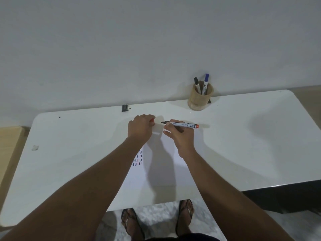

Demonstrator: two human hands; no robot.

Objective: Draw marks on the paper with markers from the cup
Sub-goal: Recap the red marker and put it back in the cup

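Observation:
My right hand (180,136) holds an uncapped marker (184,124) level above the table, its dark tip pointing left and its orange-red end to the right. My left hand (139,128) is closed around the red cap (152,120), a short gap left of the tip. Below both hands lies the white paper (161,171), with rows of small coloured marks (138,159) near its left edge. A wooden cup (200,97) stands at the table's back edge and holds a black marker (196,84) and a blue marker (205,83).
The white table (69,153) stands against a pale wall. A small dark bracket (124,108) sits at its back edge and a scrap of tape (35,147) at the left. My sandalled feet (156,220) show below the front edge.

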